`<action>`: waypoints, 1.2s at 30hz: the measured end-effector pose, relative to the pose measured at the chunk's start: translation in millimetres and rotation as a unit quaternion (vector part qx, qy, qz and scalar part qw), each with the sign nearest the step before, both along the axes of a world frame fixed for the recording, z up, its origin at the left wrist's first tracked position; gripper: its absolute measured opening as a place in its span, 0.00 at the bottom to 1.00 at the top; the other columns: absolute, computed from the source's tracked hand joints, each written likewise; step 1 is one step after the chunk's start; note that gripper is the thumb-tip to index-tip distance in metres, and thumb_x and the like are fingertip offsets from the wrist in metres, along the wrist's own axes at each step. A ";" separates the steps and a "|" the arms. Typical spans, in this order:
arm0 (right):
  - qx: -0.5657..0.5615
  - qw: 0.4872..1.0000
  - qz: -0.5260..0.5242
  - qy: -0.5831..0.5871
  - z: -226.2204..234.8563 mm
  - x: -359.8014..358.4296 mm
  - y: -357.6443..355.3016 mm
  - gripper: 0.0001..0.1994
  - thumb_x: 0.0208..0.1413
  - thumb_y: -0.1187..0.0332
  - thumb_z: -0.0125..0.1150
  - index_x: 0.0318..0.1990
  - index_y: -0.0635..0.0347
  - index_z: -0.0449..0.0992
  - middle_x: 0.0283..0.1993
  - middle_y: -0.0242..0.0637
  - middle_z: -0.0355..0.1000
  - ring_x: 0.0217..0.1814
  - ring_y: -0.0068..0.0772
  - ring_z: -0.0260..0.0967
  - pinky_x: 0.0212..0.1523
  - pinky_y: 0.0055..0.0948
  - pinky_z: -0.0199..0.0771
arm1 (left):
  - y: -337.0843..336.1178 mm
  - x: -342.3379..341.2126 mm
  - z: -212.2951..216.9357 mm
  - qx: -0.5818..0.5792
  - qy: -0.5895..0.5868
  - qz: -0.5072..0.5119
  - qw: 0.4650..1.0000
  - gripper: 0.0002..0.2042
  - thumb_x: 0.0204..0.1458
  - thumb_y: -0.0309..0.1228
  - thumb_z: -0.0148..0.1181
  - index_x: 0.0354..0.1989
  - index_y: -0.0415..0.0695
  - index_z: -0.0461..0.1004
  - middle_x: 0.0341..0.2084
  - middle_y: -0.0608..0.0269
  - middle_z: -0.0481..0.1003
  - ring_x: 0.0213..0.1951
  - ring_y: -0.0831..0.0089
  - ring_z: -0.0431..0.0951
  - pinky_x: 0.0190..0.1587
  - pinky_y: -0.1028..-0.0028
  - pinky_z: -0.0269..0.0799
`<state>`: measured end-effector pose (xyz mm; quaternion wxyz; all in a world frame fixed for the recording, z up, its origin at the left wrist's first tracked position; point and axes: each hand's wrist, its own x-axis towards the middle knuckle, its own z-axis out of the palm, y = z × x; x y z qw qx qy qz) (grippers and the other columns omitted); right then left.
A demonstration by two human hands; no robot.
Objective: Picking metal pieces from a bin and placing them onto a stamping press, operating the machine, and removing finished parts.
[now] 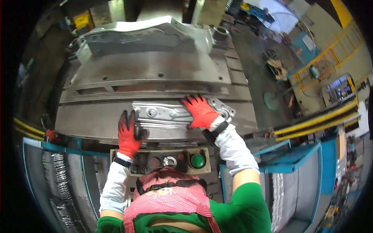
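A long silvery stamped metal part with round holes and raised ribs lies across the front of a steel press bed. My right hand, in a red glove with dark fingertips, spans its right portion. The thumb is at the near edge and the fingers reach over the far edge, so it grips the part. At the part's left end is my left hand, also red-gloved, with fingers extended and thumb apart. Whether its fingertips touch the part I cannot tell.
Behind the part a large steel die rises from the press bed. Below my hands stands a control box with a green button. Blue-framed bins with stacked metal parts flank me. Yellow rails run at the right.
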<state>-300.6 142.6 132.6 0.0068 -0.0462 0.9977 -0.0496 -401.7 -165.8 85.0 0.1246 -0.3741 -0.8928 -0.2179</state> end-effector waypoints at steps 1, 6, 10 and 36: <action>-0.033 0.999 0.005 -0.039 -0.6 1.3 2.9 0.52 0.24 0.50 0.71 0.62 0.60 0.53 0.61 0.50 0.54 0.63 0.51 0.49 0.64 0.48 0.43 | -9.8 8.4 -4.3 0.004 -0.025 0.012 1.000 0.46 0.34 0.42 0.67 0.64 0.46 0.49 0.61 0.44 0.47 0.62 0.45 0.48 0.61 0.54 0.47; -0.050 0.998 0.023 -0.035 8.2 12.8 10.0 0.52 0.24 0.50 0.71 0.61 0.62 0.53 0.58 0.54 0.57 0.60 0.54 0.52 0.61 0.47 0.49 | -50.8 23.6 12.8 0.019 -0.058 0.066 0.996 0.44 0.36 0.43 0.65 0.64 0.46 0.49 0.61 0.44 0.48 0.61 0.44 0.48 0.62 0.53 0.44; -0.047 0.998 0.039 0.022 21.1 15.6 -2.5 0.46 0.26 0.51 0.70 0.59 0.56 0.59 0.55 0.51 0.59 0.58 0.50 0.55 0.61 0.48 0.48 | -100.8 30.6 12.1 0.009 -0.070 0.138 0.988 0.44 0.36 0.41 0.65 0.63 0.43 0.49 0.60 0.41 0.49 0.61 0.45 0.49 0.61 0.53 0.46; 0.230 0.935 -0.031 0.270 95.0 -307.2 -41.9 0.50 0.33 0.53 0.67 0.66 0.49 0.45 0.65 0.43 0.48 0.68 0.48 0.42 0.66 0.58 0.27 | -225.3 52.3 -40.8 -0.084 -0.157 0.345 0.921 0.37 0.45 0.38 0.56 0.64 0.45 0.47 0.62 0.45 0.49 0.62 0.46 0.48 0.62 0.53 0.43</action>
